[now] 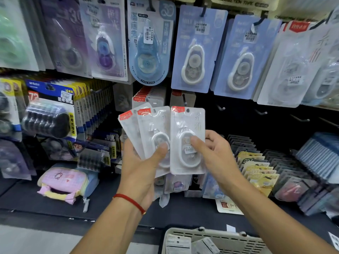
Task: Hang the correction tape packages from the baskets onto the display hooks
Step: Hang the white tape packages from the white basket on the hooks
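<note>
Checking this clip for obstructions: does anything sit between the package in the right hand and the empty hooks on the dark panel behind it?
Nothing visible does. The right hand pinches one white package upright below an empty hook; only open air separates them. The left hand holds its fan of packages off to the side.

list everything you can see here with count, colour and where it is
fanned packages: about three, clear with red tabs, left hand
single package: one, clear with red tab, right hand
hanging correction tapes: many, purple, blue, white, upper hooks
bare hooks: several, dark, right of centre
basket: one, beige, bottom
pink pouch: one, lower left shelf
left hand: red wrist string
right hand: thumb on package
</note>
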The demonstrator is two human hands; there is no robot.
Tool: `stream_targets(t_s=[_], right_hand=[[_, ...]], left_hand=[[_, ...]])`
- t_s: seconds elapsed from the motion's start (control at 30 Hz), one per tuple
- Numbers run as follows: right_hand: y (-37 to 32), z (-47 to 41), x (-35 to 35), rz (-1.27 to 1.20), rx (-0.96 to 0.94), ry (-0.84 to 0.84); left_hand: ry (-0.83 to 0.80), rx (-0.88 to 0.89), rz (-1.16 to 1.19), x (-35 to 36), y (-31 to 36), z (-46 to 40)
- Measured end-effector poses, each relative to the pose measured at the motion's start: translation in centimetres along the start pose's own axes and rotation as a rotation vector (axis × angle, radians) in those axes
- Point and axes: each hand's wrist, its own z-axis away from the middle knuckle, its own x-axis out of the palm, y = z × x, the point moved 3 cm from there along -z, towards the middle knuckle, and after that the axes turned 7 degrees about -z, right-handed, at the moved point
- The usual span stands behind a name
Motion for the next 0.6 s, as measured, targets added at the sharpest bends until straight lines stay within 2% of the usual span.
stream_targets(t_s=[0.07,0.17,0.6], right_hand=[[0.1,-0.6,-0.4,-0.008,-0.008,0.085],[-0.1,-1.6,-0.3,0.001,-0.047,0.127],[1.4,-2.7,1.2,0.045,-0.123,0.191]], left_hand=[[0.103,0.065,-0.074,-0.8,0.1,-0.4],[0.165,0.117,-0.112,-1.4,0.2,-0.6],[0.181,0.148,-0.117,-1.8,0.2,-0.8]])
